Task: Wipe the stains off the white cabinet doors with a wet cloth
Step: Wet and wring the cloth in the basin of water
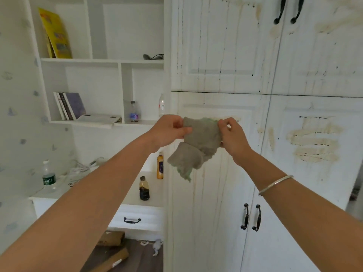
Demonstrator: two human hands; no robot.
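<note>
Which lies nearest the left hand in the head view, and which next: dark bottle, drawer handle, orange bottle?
1. Orange bottle, just below the left hand.
2. Dark bottle, lower and slightly left.
3. Drawer handle, lowest of all.

Looks like a room in somebody's home, bedroom or study (can't tell which). Tall white wardrobe-style cabinet doors with dark curved handles, pretty grubby, streaked with dark drips and yellowish smears. Built-in white shelving right beside, holding a few leaning books, a yellow packet and a couple of plastic bottles. Under that, a white desk top with a drawer, a dark drink bottle and a tangle of cable. Patterned wallpaper on the left, dark wood-look floor with cardboard scraps.
</note>
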